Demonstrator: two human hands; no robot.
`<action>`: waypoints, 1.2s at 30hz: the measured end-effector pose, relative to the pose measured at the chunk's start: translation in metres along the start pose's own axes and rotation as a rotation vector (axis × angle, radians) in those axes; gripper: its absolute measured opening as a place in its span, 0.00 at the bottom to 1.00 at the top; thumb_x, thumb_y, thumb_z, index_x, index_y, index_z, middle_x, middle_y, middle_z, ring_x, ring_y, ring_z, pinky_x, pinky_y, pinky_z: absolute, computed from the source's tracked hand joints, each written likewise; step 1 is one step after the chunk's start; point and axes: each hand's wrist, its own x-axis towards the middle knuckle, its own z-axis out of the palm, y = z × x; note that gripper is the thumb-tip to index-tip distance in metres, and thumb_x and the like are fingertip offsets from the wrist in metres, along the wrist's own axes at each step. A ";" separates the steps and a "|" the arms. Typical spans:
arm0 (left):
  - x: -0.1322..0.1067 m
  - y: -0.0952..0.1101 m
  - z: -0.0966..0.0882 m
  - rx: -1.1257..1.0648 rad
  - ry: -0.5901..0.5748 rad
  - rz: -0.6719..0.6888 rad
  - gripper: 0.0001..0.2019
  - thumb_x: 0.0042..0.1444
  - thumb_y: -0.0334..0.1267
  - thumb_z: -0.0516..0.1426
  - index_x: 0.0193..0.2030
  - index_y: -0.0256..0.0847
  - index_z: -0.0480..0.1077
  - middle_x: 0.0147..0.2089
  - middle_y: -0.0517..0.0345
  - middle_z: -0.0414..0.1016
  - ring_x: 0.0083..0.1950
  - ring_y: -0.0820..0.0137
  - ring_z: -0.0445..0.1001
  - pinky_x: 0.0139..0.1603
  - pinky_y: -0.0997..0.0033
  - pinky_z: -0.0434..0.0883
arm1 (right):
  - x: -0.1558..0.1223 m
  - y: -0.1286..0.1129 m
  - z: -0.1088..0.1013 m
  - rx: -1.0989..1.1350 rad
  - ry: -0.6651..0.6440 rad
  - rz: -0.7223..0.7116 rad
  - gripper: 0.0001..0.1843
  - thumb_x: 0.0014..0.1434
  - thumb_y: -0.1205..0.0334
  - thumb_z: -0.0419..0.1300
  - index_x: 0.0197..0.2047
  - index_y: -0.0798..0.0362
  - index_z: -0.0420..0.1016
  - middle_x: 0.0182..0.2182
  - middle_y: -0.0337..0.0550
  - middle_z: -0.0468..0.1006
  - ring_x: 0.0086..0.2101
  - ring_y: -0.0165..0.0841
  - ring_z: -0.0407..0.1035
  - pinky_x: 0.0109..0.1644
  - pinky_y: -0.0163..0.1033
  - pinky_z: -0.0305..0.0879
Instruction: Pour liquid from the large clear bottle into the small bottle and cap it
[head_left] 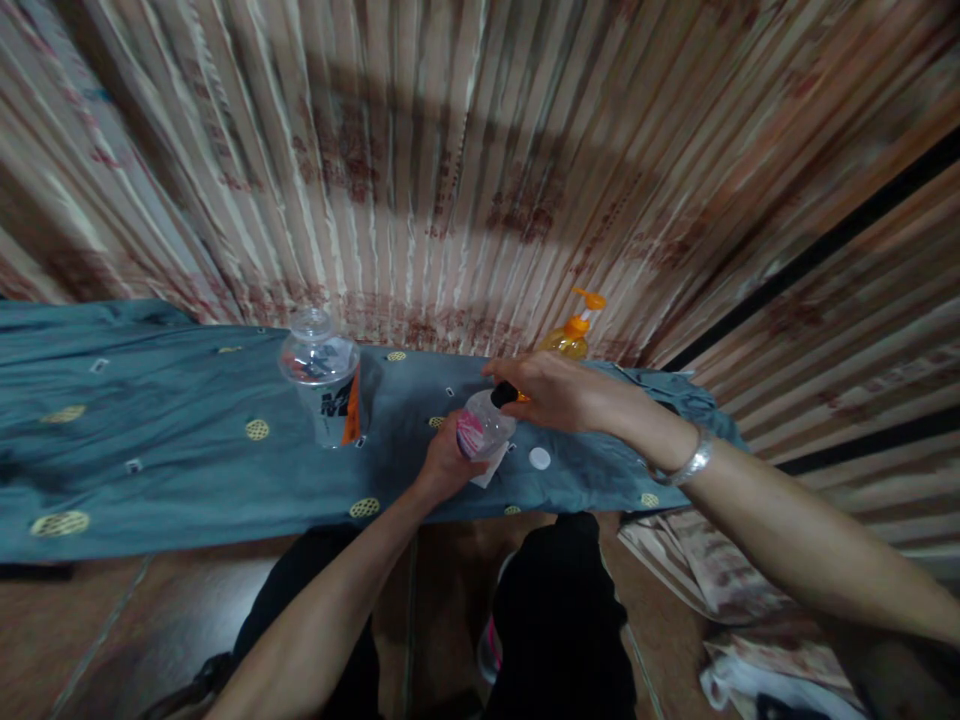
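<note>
Left hand point(448, 462) grips the clear bottle point(489, 424), right hand point(559, 388) pinches the black piece point(504, 393) at its top; next, I judge, needs steadiness.

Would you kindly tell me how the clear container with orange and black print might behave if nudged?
The container may tip fairly easily, since it looks tall and wider above than at its base. Its see-through, plastic-looking wall suggests it would be light and flex a little when squeezed.
</note>
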 end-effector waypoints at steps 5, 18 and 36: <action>-0.001 0.002 0.000 0.000 -0.007 -0.006 0.33 0.34 0.30 0.71 0.50 0.43 0.68 0.47 0.57 0.78 0.48 0.60 0.78 0.50 0.61 0.74 | -0.001 -0.004 -0.002 -0.075 0.012 0.098 0.15 0.69 0.55 0.59 0.50 0.58 0.76 0.39 0.54 0.84 0.40 0.42 0.80 0.36 0.37 0.61; -0.001 -0.001 0.000 -0.029 0.010 0.018 0.32 0.35 0.30 0.71 0.49 0.43 0.67 0.47 0.57 0.78 0.47 0.61 0.78 0.50 0.61 0.74 | -0.001 -0.005 0.004 0.012 -0.003 0.110 0.14 0.68 0.58 0.60 0.52 0.58 0.76 0.39 0.52 0.84 0.42 0.41 0.79 0.37 0.36 0.61; -0.003 -0.001 -0.016 0.006 0.025 -0.011 0.32 0.35 0.31 0.70 0.49 0.42 0.67 0.47 0.57 0.77 0.49 0.60 0.77 0.54 0.59 0.72 | -0.002 0.011 0.155 0.491 0.098 0.427 0.22 0.65 0.65 0.60 0.61 0.59 0.71 0.55 0.56 0.80 0.54 0.41 0.75 0.56 0.41 0.68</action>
